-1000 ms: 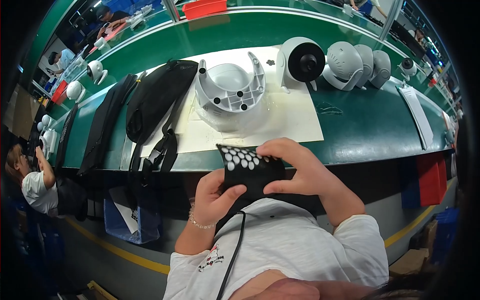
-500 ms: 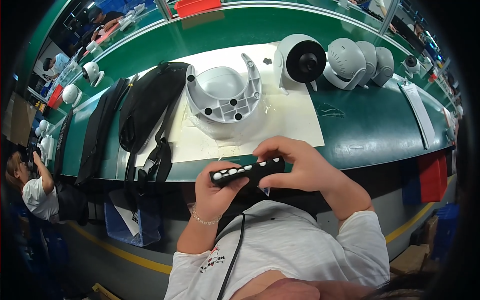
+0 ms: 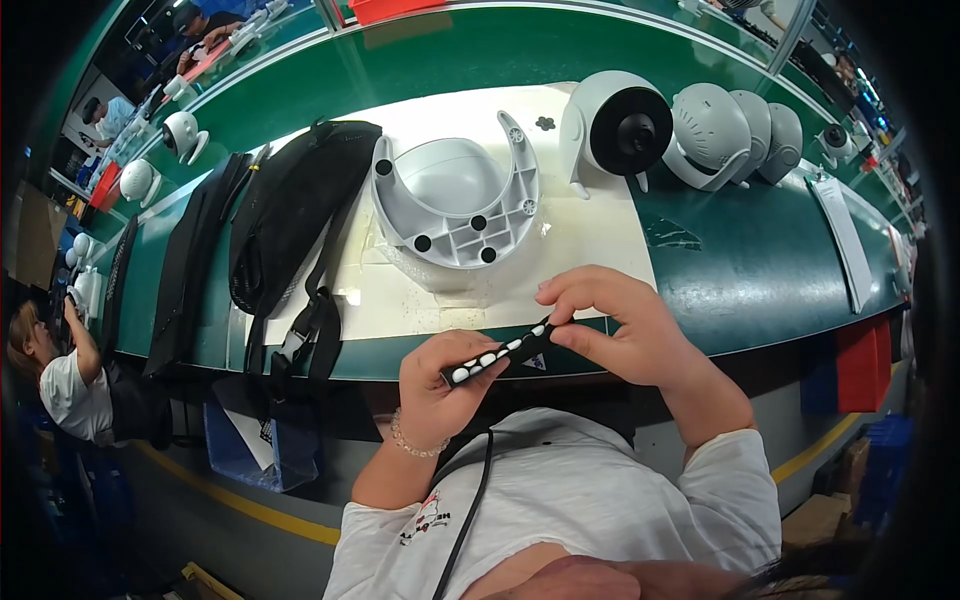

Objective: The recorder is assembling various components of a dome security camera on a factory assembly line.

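Black strip (image 3: 500, 353) (white dots), long axis rising rightward, left hand (image 3: 440, 385) and right hand (image 3: 620, 325) grips closed on its ends

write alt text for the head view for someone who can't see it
Both hands, left hand and right hand, hold a thin black part with white pads edge-on above the edge of a green workbench. Behind it, a white curved bracket lies on a white mat, beside a black bag.
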Available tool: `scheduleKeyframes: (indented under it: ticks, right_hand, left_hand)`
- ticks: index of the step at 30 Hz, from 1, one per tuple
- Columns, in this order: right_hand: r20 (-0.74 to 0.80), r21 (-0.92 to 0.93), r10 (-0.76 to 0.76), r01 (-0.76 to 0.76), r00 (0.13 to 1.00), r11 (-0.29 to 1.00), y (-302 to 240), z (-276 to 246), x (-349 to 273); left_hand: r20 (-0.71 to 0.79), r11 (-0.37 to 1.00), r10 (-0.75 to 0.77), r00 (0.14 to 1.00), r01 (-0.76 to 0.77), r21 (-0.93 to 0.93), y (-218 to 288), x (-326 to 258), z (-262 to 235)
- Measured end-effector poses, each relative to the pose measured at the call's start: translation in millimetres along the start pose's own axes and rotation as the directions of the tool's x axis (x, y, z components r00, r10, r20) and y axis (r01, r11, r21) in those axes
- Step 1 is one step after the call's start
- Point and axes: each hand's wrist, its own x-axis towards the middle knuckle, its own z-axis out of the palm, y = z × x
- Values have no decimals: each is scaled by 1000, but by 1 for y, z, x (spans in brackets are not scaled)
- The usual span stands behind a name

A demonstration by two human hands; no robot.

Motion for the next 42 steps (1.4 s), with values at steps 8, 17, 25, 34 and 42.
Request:
scheduleKeyframes:
  ticks: [8,17,25,34,42]
  right_hand:
    - [-145,65,-230,241,962,968,10,8,3]
    - [-71,-157,-243,230,967,960,5,7,11]
    - [56,-298,-512,504,857,811,4,8,14]
    - [-239,153,-30,68,971,986,26,-41,90]
    - [-73,205,116,-99,991,974,21,-48,113]
  left_hand:
    - [-17,999,-48,999,47,-15,-1,5,1]
    - [15,999,7,1000,-7,50,0,10,3]
    - [-33,991,-114,993,115,62,1,8,3]
    - [117,888,297,948,-319,332,-3,30,-7]
    - [147,832,342,928,-372,411,-16,30,-15]
